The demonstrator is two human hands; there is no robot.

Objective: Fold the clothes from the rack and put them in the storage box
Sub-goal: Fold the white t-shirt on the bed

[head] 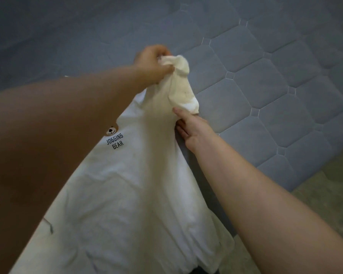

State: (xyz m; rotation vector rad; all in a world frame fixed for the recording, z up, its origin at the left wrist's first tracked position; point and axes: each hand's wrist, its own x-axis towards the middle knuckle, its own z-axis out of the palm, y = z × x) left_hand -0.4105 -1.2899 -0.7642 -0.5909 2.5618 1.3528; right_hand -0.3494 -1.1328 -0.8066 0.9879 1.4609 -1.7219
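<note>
I find the white shirt (131,184) spread across the centre and lower frame, on the grey quilted mattress (265,86), its bear print facing up at centre left. My left hand (152,62), upper centre, is clenched around the bunched sleeve (178,86), lifting it clear, I judge so it can be folded inward. My right hand (194,129), just below, lies with fingers extended against the shirt's edge, apparently pinning the body flat. No rack or storage box is in view.
</note>
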